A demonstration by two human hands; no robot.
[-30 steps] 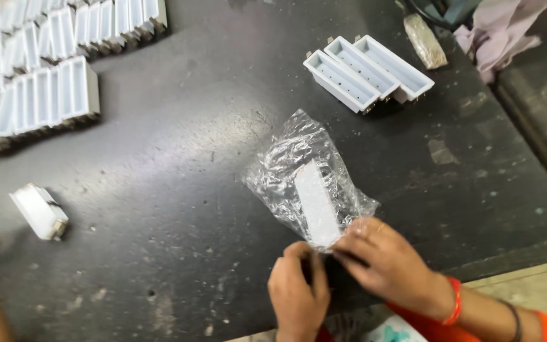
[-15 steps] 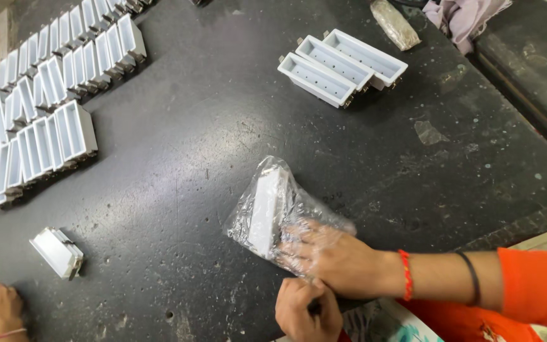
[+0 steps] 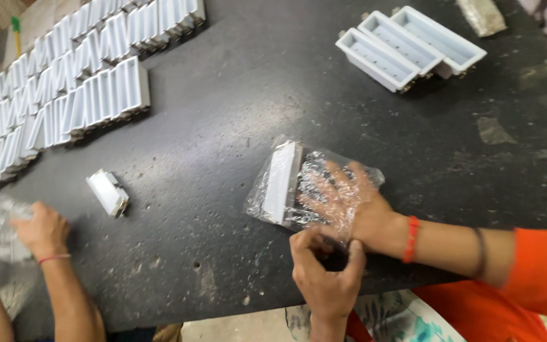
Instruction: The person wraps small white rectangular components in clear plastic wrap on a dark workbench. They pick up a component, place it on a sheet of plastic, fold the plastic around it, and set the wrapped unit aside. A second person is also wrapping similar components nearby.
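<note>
The right hand (image 3: 349,206) is spread flat inside a clear plastic bag (image 3: 314,183), beside a white block (image 3: 283,180), at the near tabletop (image 3: 235,114) edge; the left hand (image 3: 327,272) pinches the bag's mouth.

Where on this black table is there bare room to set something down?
The widest bare stretch of the table runs between the rows of white parts at left and the three white trays at upper right. Another lies right of the plastic bag. It is crowded at the near edge, around the right hand, left hand and a co-worker's hand.
</note>
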